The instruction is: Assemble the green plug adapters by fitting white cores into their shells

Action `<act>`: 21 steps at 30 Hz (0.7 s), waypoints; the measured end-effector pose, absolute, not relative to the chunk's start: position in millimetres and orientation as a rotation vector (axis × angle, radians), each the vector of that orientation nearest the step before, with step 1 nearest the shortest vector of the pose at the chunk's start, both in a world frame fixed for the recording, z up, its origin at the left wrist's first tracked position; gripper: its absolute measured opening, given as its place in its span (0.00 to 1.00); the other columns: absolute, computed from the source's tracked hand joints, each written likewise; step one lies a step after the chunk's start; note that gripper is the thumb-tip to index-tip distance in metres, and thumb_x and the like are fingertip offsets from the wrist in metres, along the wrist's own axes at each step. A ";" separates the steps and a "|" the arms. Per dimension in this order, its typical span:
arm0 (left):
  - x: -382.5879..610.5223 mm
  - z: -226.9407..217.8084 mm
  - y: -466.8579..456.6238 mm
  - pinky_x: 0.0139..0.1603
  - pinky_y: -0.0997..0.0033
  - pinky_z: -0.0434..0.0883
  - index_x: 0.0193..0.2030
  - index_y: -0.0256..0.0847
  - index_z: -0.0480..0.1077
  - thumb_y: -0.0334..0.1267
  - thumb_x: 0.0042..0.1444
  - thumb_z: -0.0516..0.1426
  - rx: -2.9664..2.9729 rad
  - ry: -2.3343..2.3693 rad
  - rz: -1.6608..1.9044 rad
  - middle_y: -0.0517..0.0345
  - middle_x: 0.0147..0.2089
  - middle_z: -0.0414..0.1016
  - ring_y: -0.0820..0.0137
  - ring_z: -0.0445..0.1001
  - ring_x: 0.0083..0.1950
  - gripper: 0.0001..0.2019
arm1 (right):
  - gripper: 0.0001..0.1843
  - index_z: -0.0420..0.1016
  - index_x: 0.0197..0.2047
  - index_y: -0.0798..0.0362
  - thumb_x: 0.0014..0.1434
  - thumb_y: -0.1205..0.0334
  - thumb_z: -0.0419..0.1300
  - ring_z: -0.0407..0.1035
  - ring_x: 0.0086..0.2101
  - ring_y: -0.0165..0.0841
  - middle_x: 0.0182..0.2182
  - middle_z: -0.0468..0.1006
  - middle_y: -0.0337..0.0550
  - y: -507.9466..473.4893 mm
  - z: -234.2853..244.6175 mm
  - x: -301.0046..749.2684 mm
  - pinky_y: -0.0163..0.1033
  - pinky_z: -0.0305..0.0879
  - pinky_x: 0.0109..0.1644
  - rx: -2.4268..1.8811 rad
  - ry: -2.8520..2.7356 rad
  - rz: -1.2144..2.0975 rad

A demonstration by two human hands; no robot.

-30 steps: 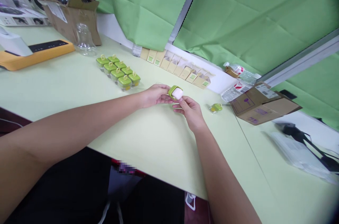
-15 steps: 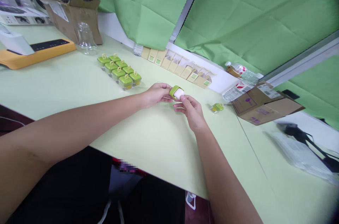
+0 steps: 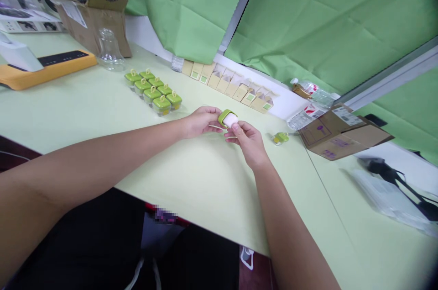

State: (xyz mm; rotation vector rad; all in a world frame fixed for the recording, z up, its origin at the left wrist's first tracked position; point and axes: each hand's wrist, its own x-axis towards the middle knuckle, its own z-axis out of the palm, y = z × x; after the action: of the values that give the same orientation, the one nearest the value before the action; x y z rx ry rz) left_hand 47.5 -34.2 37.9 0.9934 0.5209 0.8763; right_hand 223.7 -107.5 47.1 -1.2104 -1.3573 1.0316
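Note:
Above the middle of the table, my left hand pinches a small green lid by its side. A white rounded block sits at the lid's open underside. My right hand has its thumb and fingers closed on this white block, so both hands meet at the one piece. To the left stand several clear little boxes with green ring-topped lids, grouped in two rows. Another green-lidded box lies to the right of my right hand.
Small cardboard boxes line the back wall. Plastic bottles and a carton stand at right, near a clear bag. At left are a yellow-and-black device, a clear bottle-shaped container and an opened carton.
The right hand and the white block have shifted very slightly against the lid. The camera view has moved a little; the things on the table stay put.

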 end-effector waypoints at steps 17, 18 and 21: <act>44.2 39.9 -34.9 0.47 0.60 0.74 0.40 0.34 0.74 0.31 0.51 0.67 0.936 0.426 0.797 0.50 0.41 0.79 0.66 0.80 0.39 0.10 | 0.21 0.80 0.37 0.49 0.54 0.39 0.67 0.75 0.35 0.33 0.34 0.80 0.42 -106.7 43.6 224.0 0.41 0.75 0.41 -1.221 -1.347 1.035; 44.4 39.6 -34.4 0.47 0.61 0.74 0.40 0.34 0.74 0.31 0.51 0.67 0.939 0.431 0.797 0.50 0.41 0.79 0.66 0.80 0.39 0.10 | 0.21 0.80 0.37 0.49 0.54 0.39 0.67 0.75 0.34 0.33 0.34 0.80 0.42 -106.8 43.7 223.7 0.41 0.75 0.41 -1.221 -1.345 1.036; 44.6 38.9 -33.3 0.47 0.61 0.73 0.40 0.34 0.74 0.31 0.51 0.66 0.949 0.439 0.796 0.50 0.41 0.79 0.66 0.79 0.39 0.09 | 0.21 0.80 0.36 0.50 0.54 0.39 0.67 0.74 0.34 0.33 0.34 0.80 0.42 -107.0 44.2 222.6 0.40 0.75 0.40 -1.220 -1.340 1.033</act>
State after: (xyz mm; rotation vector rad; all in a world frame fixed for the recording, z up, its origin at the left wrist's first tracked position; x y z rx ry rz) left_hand 44.6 -33.3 38.9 0.9489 0.4391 0.7958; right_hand 222.6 -107.0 44.2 -1.2198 -1.3403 1.0325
